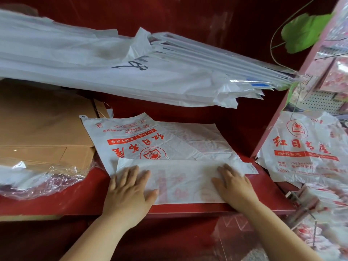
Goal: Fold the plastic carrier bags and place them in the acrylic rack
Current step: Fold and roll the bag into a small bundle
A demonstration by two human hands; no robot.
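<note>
The folding is midway: the carrier bag (160, 140) lies flat on the red counter (90, 196), its near edge turned up over itself into a long strip, and both hands press that strip down. The left hand (130, 187) sits on the strip's left end, the right hand (235, 185) on its right end — fingers straight and spread, flattening, gripping nothing. The bag is thin, white and crinkled, printed in red with characters and a book emblem; the print shows faintly through the folded layer. Next, I'd judge, the crease wants smoothing and then another even fold — the film looks apt to spring back. Left of the bag lie brown paper sheets (47, 132); right of it hangs another printed bag (301, 147). I cannot pick out the acrylic rack for sure.
</note>
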